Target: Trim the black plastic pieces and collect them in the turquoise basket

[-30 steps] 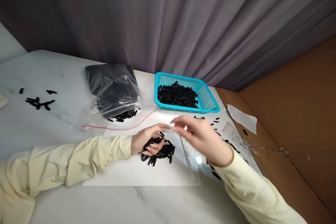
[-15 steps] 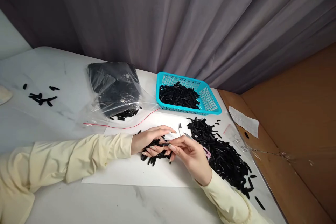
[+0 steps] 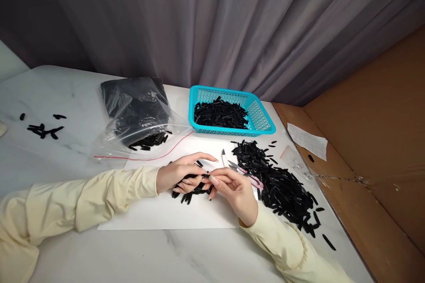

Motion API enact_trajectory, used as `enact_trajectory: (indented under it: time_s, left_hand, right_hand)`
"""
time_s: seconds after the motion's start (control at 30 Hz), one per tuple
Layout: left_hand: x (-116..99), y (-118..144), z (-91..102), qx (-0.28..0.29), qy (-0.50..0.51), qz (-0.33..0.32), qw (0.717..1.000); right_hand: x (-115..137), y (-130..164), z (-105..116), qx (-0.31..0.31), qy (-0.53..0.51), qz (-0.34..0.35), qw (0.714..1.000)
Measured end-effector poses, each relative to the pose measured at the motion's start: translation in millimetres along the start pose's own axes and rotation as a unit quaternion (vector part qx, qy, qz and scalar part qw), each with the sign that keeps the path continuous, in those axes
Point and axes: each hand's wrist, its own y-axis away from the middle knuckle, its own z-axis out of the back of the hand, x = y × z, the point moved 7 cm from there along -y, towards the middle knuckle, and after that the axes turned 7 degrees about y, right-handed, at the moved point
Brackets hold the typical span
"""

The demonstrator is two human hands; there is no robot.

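My left hand (image 3: 181,173) is curled over a small heap of thin black strips (image 3: 187,198) on a white sheet (image 3: 152,217), with several strips lying in its fingers. The thumb and fingers of my right hand (image 3: 237,190) are pinched at the end of a black strip (image 3: 205,176). My left fingertips touch this same strip, so both hands meet on it. What the strips are made of I cannot tell. Just beyond my right hand lie thread snips (image 3: 255,181) with a pink handle and a small tool (image 3: 224,157) with a dark tip and white body.
A large pile of black strips (image 3: 285,194) spreads on the right. Behind stands a blue basket (image 3: 232,131) holding more strips. A clear zip bag (image 3: 139,117) with black contents lies at back left. Loose strips (image 3: 43,131) are scattered far left; a paper slip (image 3: 307,140) lies right.
The view has shifted slightly, so the scene sits a little further left. My right fingers have closed in towards my left fingertips on the strip. More of the pink snips shows.
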Motion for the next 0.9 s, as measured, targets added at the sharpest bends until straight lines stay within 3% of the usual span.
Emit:
enact_trajectory:
  time_s: [0.47, 0.9]
  left_hand:
    - [-0.5, -0.2, 3.5, -0.015, -0.003, -0.004, 1.000]
    - [-2.3, 3.6, -2.6, 0.017, -0.016, -0.011, 1.000]
  right_hand:
    - [3.3, -1.1, -0.3, -0.004, 0.001, 0.006, 1.000]
    - [3.8, -1.9, -2.4, -0.012, -0.020, 0.010, 1.000]
